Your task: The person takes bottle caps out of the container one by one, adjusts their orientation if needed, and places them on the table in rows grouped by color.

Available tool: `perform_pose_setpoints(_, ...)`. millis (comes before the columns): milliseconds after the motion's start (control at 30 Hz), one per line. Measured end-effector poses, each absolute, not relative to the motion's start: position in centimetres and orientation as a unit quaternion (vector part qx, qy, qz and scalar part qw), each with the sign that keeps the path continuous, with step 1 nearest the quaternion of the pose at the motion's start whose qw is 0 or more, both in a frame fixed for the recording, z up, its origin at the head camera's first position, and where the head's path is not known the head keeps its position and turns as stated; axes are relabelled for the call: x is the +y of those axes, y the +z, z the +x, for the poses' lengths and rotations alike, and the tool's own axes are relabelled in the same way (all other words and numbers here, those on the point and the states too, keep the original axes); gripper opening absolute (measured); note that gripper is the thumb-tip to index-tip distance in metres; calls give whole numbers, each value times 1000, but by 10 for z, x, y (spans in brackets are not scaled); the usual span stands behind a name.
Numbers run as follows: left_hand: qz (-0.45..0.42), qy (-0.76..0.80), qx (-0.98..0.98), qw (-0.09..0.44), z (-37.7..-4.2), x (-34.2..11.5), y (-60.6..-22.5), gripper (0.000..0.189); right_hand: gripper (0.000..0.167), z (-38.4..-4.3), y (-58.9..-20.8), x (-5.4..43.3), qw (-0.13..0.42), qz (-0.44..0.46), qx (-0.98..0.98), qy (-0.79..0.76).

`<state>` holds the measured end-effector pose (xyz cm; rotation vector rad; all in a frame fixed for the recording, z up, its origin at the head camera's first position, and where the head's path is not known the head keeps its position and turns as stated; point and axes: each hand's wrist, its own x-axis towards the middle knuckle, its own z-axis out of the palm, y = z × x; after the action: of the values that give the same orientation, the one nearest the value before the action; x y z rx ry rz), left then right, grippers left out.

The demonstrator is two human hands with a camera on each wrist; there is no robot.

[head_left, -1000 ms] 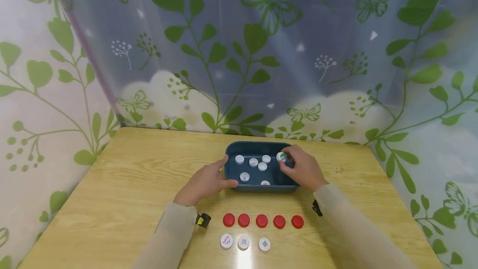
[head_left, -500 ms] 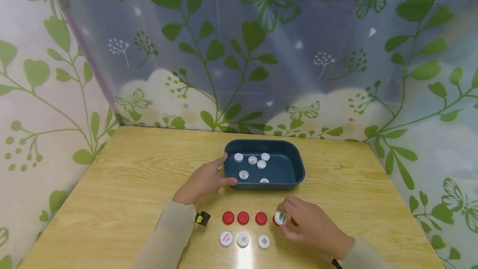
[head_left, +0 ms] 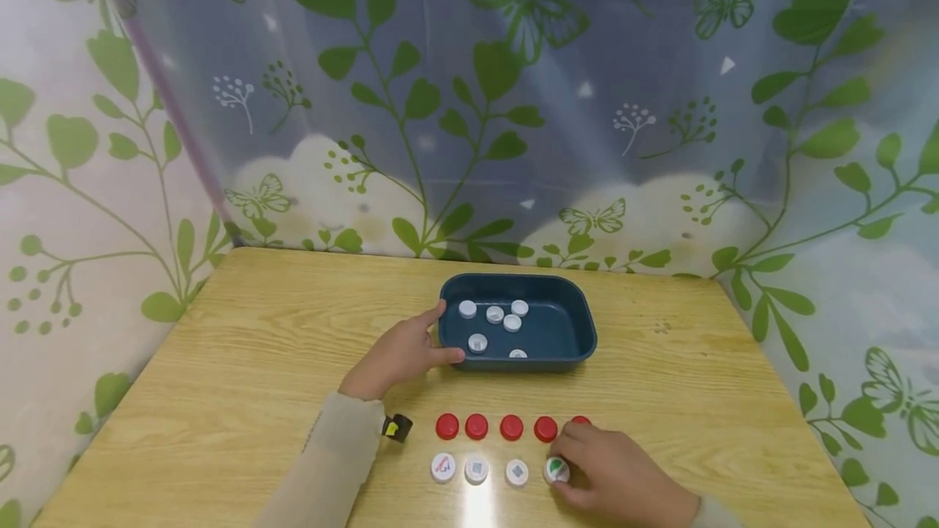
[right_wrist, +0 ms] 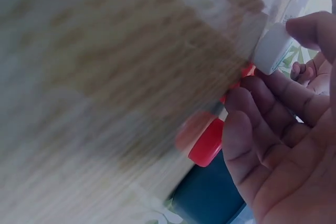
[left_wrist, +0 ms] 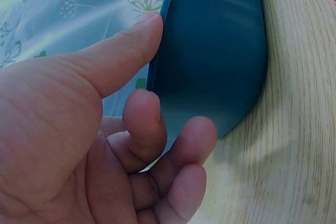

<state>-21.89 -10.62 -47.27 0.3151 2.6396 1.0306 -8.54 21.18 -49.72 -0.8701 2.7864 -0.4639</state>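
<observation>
My right hand pinches a white bottle cap with a green mark on top, at the right end of a row of white caps on the table. In the right wrist view, thumb and fingertips close on the rim of this white cap. My left hand rests against the left end of a dark blue plastic tray, thumb and forefinger spread along its outside. In the left wrist view the thumb touches the tray's edge; the other fingers bend loosely near its wall.
Several red caps form a row behind the white ones; the rightmost is partly covered by my right hand. White caps with printed tops stand to the left. Several white caps lie inside the tray. A patterned curtain backs the wooden table.
My right hand has carried the green-marked white cap out of the tray, over the red row and down to the right end of the white row. My left hand stays at the tray.
</observation>
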Motion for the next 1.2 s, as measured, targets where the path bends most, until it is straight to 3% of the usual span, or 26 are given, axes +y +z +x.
perform_pose_setpoints(500, 120, 363, 914, 135, -220, -105, -475, 98, 16, -87, -495, 212, 67, -304, 941, -136)
perform_pose_setpoints(733, 114, 368, 914, 129, -218, -106, -476, 96, 25, -129, -475, 218, -128, -314, 918, -207)
perform_pose_setpoints(833, 112, 368, 914, 129, -219, -107, -477, 96, 24, -164, -468, 222, -150, -293, 918, -222)
perform_pose_setpoints(900, 114, 367, 914, 128, -220, -108, -479, 96, 22, -185, -466, 224, -116, -277, 928, -222)
perform_pose_setpoints(1100, 111, 365, 918, 110, -220, -107, -481, 95, 30, -234, -462, 217, 98, -319, 922, -195)
perform_pose_setpoints(1200, 93, 363, 922, 102, -220, -106, -480, 94, 33, -251, -461, 207, 162, -343, 912, -158)
